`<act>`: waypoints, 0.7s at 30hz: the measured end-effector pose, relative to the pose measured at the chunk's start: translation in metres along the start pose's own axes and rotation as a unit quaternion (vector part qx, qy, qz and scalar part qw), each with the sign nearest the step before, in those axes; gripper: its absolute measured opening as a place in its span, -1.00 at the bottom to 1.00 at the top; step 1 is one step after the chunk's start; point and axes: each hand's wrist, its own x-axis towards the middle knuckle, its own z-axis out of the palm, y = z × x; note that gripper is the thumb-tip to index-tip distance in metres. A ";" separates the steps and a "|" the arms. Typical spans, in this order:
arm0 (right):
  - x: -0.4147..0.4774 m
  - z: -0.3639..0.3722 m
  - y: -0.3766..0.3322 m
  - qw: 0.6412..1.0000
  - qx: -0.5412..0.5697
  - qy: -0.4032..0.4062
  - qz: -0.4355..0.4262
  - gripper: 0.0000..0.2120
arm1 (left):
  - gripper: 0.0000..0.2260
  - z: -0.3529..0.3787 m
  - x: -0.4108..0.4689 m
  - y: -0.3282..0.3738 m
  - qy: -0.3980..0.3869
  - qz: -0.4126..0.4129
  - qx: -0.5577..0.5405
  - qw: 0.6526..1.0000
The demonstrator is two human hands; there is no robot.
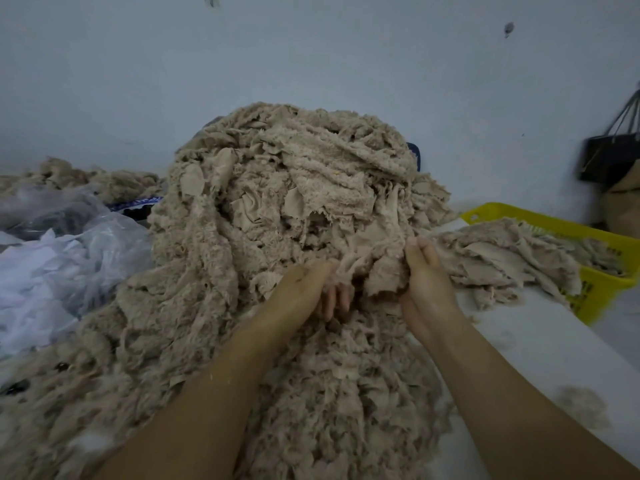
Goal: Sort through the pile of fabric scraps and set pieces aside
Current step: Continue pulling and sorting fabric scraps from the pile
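Fingers (pixel 337 301) of left hand (pixel 301 289) curled into fleecy beige scrap (pixel 367 271); right hand (pixel 427 282) clutches same scrap from other side — both gripping. Scrap sits at front foot of tall pile (pixel 294 188) on counter (pixel 540 341). Likely light, limp, frayed, snagged on neighbours — take bunched edge, lift slowly. More scraps in yellow basket (pixel 519 213), right of pile.

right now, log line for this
left hand grips scrap clump | right hand grips it too | yellow basket right, part-filled
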 end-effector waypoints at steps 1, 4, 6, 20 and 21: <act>-0.001 0.002 0.001 1.000 -0.012 -0.006 -0.017 -0.83 | -0.37 0.002 -0.002 0.001 -0.002 0.014 0.017 1.000; -0.003 0.005 0.004 0.997 -0.063 -0.016 -0.051 -0.84 | -0.49 0.003 0.002 0.001 0.078 0.087 0.115 0.986; -0.009 0.008 0.004 0.988 -0.126 -0.017 -0.086 -0.80 | -0.75 0.004 0.008 0.000 0.137 0.119 0.184 0.966; -0.019 0.004 -0.011 0.980 -0.136 0.129 -0.065 -0.53 | -0.73 -0.030 0.017 -0.018 0.383 -0.112 -0.279 0.873; -0.017 0.001 -0.011 0.977 -0.142 0.145 -0.071 -0.54 | -0.71 -0.033 0.016 -0.017 0.382 -0.115 -0.332 0.855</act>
